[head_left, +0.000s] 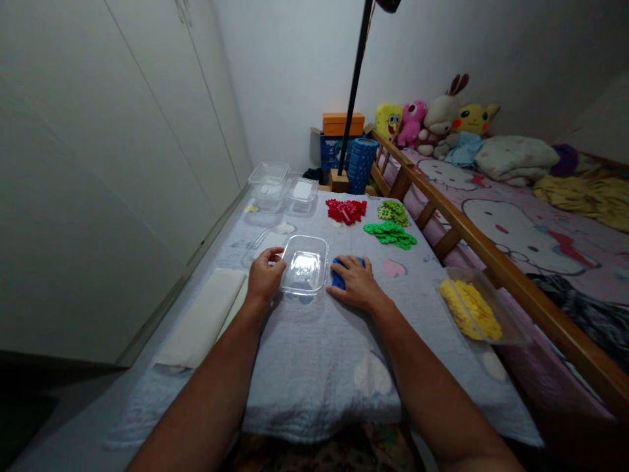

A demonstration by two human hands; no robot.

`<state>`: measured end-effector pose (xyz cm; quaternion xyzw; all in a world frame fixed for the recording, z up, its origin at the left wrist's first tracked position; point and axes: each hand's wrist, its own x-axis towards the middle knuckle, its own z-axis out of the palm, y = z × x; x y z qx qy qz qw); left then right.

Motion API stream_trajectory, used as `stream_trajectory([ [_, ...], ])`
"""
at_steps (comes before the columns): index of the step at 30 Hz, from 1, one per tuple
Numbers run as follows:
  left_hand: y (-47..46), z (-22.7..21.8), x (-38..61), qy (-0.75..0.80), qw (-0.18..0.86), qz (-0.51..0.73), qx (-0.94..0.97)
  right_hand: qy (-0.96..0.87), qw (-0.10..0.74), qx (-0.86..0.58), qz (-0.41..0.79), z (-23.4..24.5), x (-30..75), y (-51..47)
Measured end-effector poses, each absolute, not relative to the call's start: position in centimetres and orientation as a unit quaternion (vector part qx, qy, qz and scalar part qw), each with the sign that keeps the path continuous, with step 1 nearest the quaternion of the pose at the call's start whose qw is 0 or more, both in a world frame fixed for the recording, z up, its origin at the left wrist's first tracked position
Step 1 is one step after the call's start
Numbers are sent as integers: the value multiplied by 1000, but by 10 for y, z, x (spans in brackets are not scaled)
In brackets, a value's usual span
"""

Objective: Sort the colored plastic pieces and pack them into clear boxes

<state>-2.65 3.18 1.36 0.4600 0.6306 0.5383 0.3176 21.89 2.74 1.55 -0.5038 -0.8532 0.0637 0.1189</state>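
A clear plastic container [304, 267] sits on the cloth-covered table [314, 367] in front of me. My left hand [264, 276] grips its left rim with fingers curled. My right hand [354, 280] lies just right of the container, fingers bent over a small pile of blue plastic pieces [338, 274], most of which are hidden under it. Farther back lie a red pile [346, 210], a light green pile [392, 211] and a darker green pile [392, 235].
A clear tray of yellow pieces [470, 308] rests at the table's right edge against a wooden bed rail [491, 255]. Empty clear containers [269, 178] and a lid stand at the back left. A folded white cloth [204, 318] lies left. A black pole [354, 85] rises behind.
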Motion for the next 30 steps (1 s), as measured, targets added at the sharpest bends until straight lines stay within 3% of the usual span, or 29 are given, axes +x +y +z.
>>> stream_trajectory([
  [6, 34, 9, -25, 622, 336, 547, 447, -837, 182, -512, 70, 15, 231, 28],
  [14, 33, 10, -23, 573, 455, 573, 371, -838, 188, -508, 73, 20, 231, 28],
  [21, 36, 5, -23, 574, 428, 578, 392, -805, 228, -524, 158, 29, 228, 27],
  [30, 41, -4, -24, 555, 429, 587, 404, -714, 428, -506, 223, 42, 210, 28],
])
